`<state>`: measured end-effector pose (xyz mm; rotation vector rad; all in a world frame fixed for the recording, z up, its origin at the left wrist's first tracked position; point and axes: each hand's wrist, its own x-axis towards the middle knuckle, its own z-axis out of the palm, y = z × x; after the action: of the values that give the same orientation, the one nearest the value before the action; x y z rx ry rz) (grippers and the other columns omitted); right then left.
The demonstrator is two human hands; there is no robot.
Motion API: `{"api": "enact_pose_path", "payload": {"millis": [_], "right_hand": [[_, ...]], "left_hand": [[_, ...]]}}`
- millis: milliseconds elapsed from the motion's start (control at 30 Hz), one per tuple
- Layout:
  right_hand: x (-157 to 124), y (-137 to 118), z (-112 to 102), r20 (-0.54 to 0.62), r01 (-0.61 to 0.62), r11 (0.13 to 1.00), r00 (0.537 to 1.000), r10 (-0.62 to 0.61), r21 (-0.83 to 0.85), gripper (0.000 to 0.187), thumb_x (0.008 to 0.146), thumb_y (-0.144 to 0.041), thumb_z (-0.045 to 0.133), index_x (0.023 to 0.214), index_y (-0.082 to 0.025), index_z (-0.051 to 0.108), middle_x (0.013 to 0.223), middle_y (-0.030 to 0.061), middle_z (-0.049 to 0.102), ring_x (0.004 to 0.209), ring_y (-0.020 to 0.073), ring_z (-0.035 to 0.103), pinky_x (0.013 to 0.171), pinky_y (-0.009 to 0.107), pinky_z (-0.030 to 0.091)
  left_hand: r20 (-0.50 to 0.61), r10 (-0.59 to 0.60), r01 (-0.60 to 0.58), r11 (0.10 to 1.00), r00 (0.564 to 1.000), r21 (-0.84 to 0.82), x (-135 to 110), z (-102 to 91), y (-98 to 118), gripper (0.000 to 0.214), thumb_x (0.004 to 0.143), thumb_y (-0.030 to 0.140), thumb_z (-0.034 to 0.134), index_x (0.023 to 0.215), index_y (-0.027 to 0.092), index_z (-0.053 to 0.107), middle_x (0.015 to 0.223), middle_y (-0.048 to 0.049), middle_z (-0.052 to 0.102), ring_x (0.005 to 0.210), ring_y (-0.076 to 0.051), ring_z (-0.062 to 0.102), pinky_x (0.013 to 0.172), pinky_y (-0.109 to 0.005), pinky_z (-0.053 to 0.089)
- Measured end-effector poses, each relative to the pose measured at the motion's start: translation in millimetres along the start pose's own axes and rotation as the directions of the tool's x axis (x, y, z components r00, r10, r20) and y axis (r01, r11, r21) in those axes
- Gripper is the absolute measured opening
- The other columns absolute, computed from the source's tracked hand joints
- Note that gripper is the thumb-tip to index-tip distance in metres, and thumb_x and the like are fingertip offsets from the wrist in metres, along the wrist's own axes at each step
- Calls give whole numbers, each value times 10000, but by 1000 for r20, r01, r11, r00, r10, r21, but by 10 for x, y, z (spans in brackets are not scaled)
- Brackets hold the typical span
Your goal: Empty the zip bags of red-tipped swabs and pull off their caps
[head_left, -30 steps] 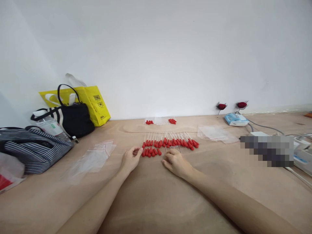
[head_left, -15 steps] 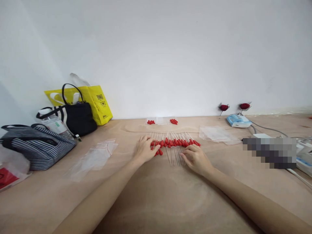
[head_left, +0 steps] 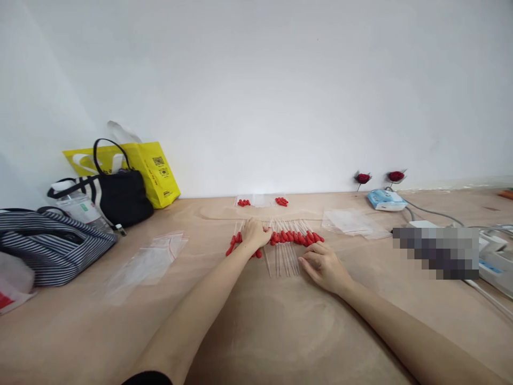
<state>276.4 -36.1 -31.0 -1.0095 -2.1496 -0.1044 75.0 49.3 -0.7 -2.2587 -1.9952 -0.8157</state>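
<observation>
A row of droppers [head_left: 294, 237] with red rubber bulbs and thin clear tubes lies across the middle of the tabletop. Some tubes point toward the wall, others toward me. My left hand [head_left: 255, 233] is over the left part of the row, closed, with a red bulb showing at its thumb; its other fingertips are hidden. Several droppers lie apart to its left, and more bulbs show below its wrist. Beside the row's right end rests my right hand [head_left: 324, 266], fingers loosely bent and thumb apart, holding nothing I can see.
Two small groups of red bulbs [head_left: 244, 202] lie by clear bags at the wall. Clear zip bags [head_left: 154, 262] lie left, more bags [head_left: 352, 223] right. Handbags [head_left: 128, 200] and a yellow bag [head_left: 164, 176] stand left; a tissue pack [head_left: 387, 200] and cables are right.
My left hand has moved right along the row and covers bulbs visible before. Droppers it hid at the left end now show. My right hand stays nearly in place; the view has shifted slightly.
</observation>
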Motion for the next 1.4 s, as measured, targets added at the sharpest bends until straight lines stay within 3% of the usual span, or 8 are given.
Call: {"api": "enact_pose_path", "payload": {"millis": [133,233,367,500,700,900,1100,1400], "right_hand": [[-25,19,2,-42,2,1000,999,-2,17,187,795,-228,462,658,-190,584,694,42,566,675,148,519,634,304,437],[-32,10,5,-135,11,1000,991,-7,28,125,785,-211,471,769,-198,595,768,49,577,724,157,533,655,311,450],[11,-89,19,-240,46,999,969,-50,-21,233,775,-217,493,999,-187,552,927,84,571,858,186,526,738,346,441],[92,-253,55,-146,148,981,975,-166,-127,327,779,-274,517,1098,-200,526,1015,93,575,935,211,500,798,389,389],[152,-370,165,-14,252,955,966,-258,-158,240,812,-229,485,1034,-228,576,871,50,637,890,185,511,820,390,335],[132,-355,241,-9,274,937,959,-283,-214,219,830,-186,438,979,-191,599,689,28,601,704,151,474,760,356,342],[113,-349,250,-18,295,929,952,-307,-225,260,820,-115,390,945,-187,605,669,31,569,670,146,454,750,346,348],[131,-374,253,-60,298,947,950,-307,-121,255,814,-147,451,1026,-217,573,787,15,670,898,170,535,942,444,269]], "left_hand": [[-65,9,-12,999,998,-33,-74,-195,-3,193,670,295,551,533,169,601,784,-70,581,850,-229,537,771,-333,413],[-126,108,-118,991,986,-69,-324,-415,-73,145,698,281,547,615,173,598,862,-50,571,890,-188,520,816,-297,401],[-216,418,-446,889,883,-106,-767,-553,-224,114,751,259,521,696,181,584,829,-42,574,843,-174,514,801,-327,401],[-204,519,-541,838,830,-70,-993,-487,-303,123,777,264,500,723,192,583,815,-46,594,843,-178,512,780,-331,403],[-175,540,-552,834,823,-21,-986,-418,-317,151,794,298,486,751,199,592,831,-41,606,853,-181,504,796,-340,388],[-155,585,-596,802,796,-33,-999,-421,-309,146,814,275,462,795,193,582,863,-43,611,872,-179,506,820,-343,391],[-143,629,-638,770,765,-28,-982,-385,-272,171,815,279,482,914,184,583,1055,-58,595,1055,-204,465,923,-391,346],[-148,681,-692,721,717,-28,-977,-339,-251,162,829,204,464,925,192,593,1063,-22,618,1116,-189,455,995,-431,271]]}}
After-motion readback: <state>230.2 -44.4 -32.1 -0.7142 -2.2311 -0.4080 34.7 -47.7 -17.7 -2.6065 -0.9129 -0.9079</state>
